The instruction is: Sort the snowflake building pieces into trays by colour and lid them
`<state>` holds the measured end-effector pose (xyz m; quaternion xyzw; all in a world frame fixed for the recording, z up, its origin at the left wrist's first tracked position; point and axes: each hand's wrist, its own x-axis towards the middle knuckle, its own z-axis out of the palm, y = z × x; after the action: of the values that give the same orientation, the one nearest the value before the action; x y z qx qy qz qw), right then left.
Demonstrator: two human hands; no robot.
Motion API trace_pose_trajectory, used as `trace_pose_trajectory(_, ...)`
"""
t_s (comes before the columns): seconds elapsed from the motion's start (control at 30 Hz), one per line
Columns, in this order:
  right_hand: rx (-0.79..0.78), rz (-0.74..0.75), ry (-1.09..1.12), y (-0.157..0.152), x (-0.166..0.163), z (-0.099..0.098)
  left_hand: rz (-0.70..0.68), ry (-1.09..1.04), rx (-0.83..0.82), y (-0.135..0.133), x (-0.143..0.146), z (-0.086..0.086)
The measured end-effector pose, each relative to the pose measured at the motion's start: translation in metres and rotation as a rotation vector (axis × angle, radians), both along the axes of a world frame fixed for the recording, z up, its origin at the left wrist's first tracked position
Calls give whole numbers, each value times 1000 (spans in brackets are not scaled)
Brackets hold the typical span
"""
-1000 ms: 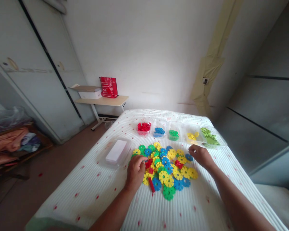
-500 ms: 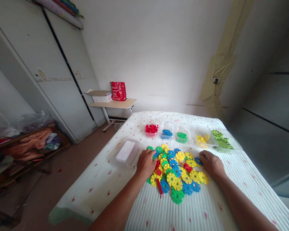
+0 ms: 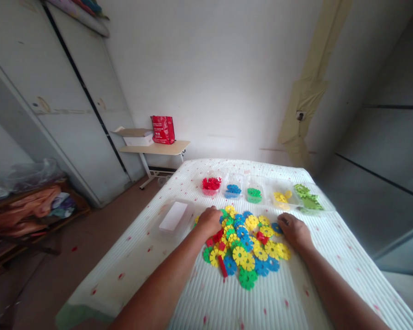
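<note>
A heap of notched plastic discs [image 3: 240, 255] in yellow, blue and green lies on the covered table, with a few red pieces [image 3: 222, 266] among them. My left hand [image 3: 209, 221] rests at the heap's upper left edge, its fingers curled down over the discs; whatever they grip is hidden. At the right edge, my right hand [image 3: 297, 230] is closed beside a blue disc [image 3: 276, 228], thumb and fingers together. I cannot make out what lies between them.
Behind the heap stand clear tubs of red pieces [image 3: 211, 184], blue discs [image 3: 233, 190], green discs [image 3: 253, 194], yellow discs [image 3: 281, 198] and light green pieces [image 3: 308, 197]. A clear box with a white card [image 3: 173, 216] lies left. A side table [image 3: 168, 148] holds a red bag [image 3: 163, 129].
My left hand has shifted slightly up along the heap's left edge, uncovering red pieces below it. My right hand stays beside the blue disc. The whole view has moved a little.
</note>
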<state>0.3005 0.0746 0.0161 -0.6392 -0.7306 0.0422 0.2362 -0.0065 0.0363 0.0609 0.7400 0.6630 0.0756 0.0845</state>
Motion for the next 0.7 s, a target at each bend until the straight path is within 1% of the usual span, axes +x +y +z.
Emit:
trace_pose_trajectory(0.17,6,-9,-7,0,0,0,13,-24,26,0,0,-1)
trace_pose_trajectory(0.33,-7,-9,-10,-2,-2,2,19,-67,95,-3,1,9)
trace_pose_trajectory(0.47,0,-17,-16,-2,-2,2,-48,-166,146,-5,3,17)
trace_pose_trajectory(0.6,14,-13,-24,-2,-2,1,-107,-341,166,-8,10,20)
trace_pose_trajectory(0.7,6,-8,-36,-2,-3,1,-204,-384,183,-14,21,20)
